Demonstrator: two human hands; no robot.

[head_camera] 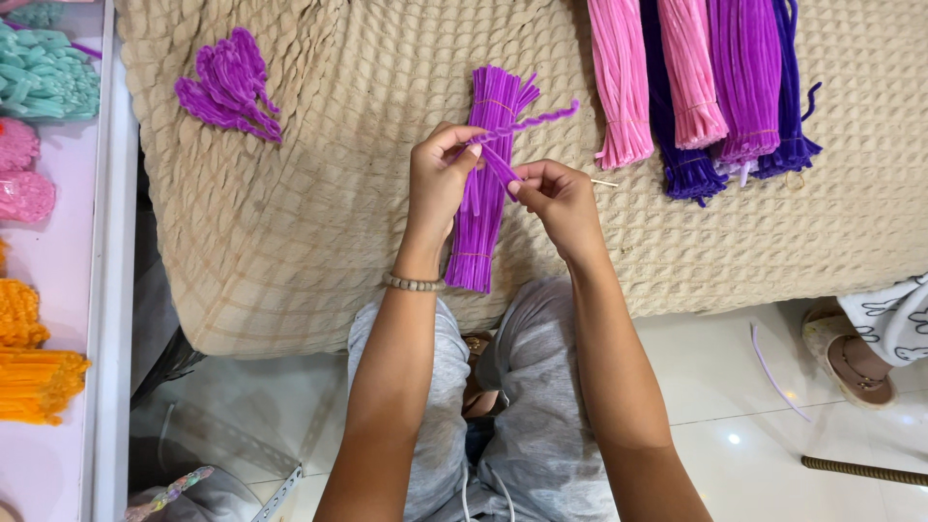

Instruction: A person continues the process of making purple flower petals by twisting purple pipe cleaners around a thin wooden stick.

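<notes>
My left hand (437, 179) and my right hand (559, 198) both pinch one purple pipe cleaner (517, 130), bent between the fingers, its free end pointing up and right. Under the hands lies a tied bundle of purple pipe cleaners (480, 237) on a beige textured blanket (319, 222). A beaded bracelet (413, 283) circles my left wrist. A small pile of shaped purple pipe-cleaner pieces (230, 87) rests at the upper left of the blanket.
Bundles of pink (619, 82), dark purple (681, 145) and violet (744, 77) pipe cleaners lie at the top right. A white shelf (111, 290) on the left holds teal, pink and orange pipe cleaners. Another person's foot in a sandal (851, 362) is at the right.
</notes>
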